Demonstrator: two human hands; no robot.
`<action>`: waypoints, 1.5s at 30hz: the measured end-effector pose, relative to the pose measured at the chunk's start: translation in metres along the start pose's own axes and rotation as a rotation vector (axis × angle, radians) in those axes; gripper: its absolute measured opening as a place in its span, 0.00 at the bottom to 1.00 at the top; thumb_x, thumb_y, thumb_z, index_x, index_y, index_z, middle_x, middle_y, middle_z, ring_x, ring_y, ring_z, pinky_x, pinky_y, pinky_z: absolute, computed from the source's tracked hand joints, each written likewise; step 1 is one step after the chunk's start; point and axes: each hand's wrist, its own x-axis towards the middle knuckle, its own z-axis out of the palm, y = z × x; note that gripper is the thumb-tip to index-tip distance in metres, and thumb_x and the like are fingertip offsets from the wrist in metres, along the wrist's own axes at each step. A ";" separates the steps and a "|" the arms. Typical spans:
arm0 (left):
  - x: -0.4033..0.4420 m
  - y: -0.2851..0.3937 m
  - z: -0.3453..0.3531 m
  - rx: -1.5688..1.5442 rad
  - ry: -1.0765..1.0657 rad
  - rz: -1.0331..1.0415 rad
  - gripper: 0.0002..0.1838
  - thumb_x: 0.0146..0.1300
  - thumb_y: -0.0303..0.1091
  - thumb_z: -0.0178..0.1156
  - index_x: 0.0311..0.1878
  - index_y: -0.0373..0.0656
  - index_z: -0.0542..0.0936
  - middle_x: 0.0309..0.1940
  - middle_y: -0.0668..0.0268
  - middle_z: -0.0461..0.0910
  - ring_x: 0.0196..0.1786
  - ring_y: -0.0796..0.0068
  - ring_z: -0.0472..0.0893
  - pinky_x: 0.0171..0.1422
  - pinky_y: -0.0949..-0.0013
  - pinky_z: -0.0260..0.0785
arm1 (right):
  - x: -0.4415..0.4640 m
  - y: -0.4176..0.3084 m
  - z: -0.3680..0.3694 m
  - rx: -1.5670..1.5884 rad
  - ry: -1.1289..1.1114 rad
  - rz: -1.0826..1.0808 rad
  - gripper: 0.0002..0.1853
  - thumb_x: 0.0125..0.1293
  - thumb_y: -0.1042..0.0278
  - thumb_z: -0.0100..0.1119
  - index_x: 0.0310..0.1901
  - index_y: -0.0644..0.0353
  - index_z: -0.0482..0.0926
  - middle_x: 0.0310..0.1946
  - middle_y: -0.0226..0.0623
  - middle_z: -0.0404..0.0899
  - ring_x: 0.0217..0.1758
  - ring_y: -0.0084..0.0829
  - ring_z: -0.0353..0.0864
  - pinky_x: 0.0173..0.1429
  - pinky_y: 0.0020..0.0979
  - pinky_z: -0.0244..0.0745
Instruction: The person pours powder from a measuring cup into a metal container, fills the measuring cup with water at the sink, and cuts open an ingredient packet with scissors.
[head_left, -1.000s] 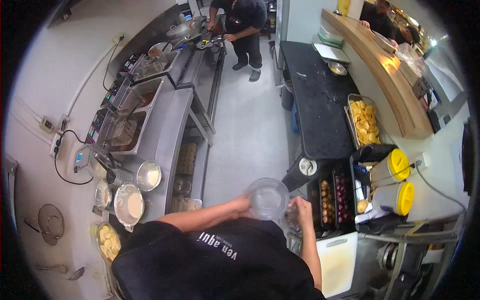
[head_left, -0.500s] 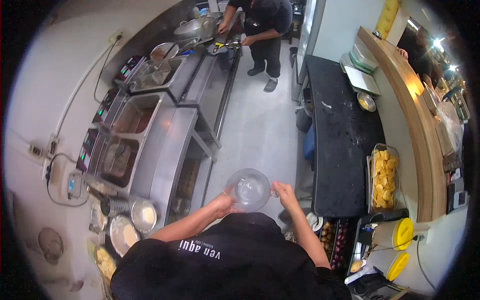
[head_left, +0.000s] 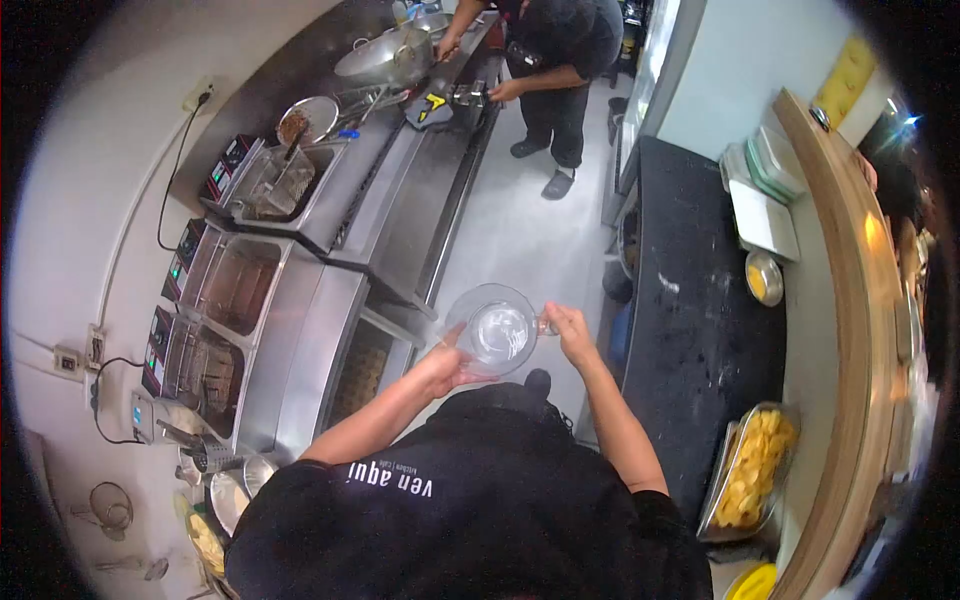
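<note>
Holding 1 container (head_left: 500, 335) (w/ 2 hands (head_left: 570, 333))

Two hands belong to the camera wearer, one left hand (head_left: 443, 367) and one right hand (head_left: 570, 332), and there is one clear vessel (head_left: 500, 335) between them. One co-worker (head_left: 560, 45) is in view, with two shoes (head_left: 558, 186). Three fryer basins (head_left: 237, 287) make a row, matched by three control panels (head_left: 158, 350). There is one large pot (head_left: 378, 62), one yellow-and-black tool (head_left: 432, 107) and one round strainer (head_left: 318, 118) up there. The other side has one black table (head_left: 690, 300), one wooden ledge (head_left: 845, 260), one small metal bowl (head_left: 767, 278), one white tray (head_left: 763, 222), one yellow lid (head_left: 755, 582) and one container (head_left: 716, 495) of yellow chips (head_left: 757, 470), heaped too thickly to count.
</note>
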 end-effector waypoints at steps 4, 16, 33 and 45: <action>0.034 0.054 0.032 -0.078 -0.007 0.054 0.41 0.58 0.13 0.38 0.71 0.48 0.33 0.64 0.38 0.52 0.53 0.37 0.73 0.54 0.48 0.75 | 0.075 -0.009 -0.050 -0.060 -0.005 -0.112 0.19 0.68 0.56 0.48 0.32 0.64 0.79 0.33 0.32 0.77 0.39 0.23 0.73 0.48 0.25 0.65; 0.174 0.172 0.051 -0.294 -0.001 0.102 0.43 0.56 0.12 0.37 0.71 0.50 0.32 0.67 0.42 0.46 0.59 0.39 0.69 0.56 0.42 0.72 | 0.260 -0.037 -0.129 -0.192 -0.231 -0.026 0.20 0.68 0.54 0.47 0.48 0.63 0.77 0.47 0.40 0.77 0.55 0.34 0.71 0.61 0.31 0.62; 0.383 0.395 0.041 -0.206 -0.081 0.069 0.42 0.58 0.12 0.37 0.72 0.52 0.35 0.67 0.42 0.47 0.60 0.39 0.67 0.57 0.39 0.69 | 0.506 -0.076 -0.254 -0.483 0.130 0.085 0.20 0.66 0.53 0.52 0.48 0.61 0.79 0.48 0.41 0.77 0.54 0.34 0.73 0.61 0.32 0.63; 0.443 0.448 0.081 -0.369 0.016 0.043 0.46 0.52 0.09 0.37 0.71 0.52 0.29 0.68 0.48 0.49 0.59 0.41 0.69 0.54 0.41 0.73 | 0.619 -0.070 -0.296 -0.434 -0.108 0.049 0.20 0.61 0.54 0.59 0.47 0.62 0.79 0.46 0.43 0.78 0.51 0.36 0.76 0.56 0.34 0.69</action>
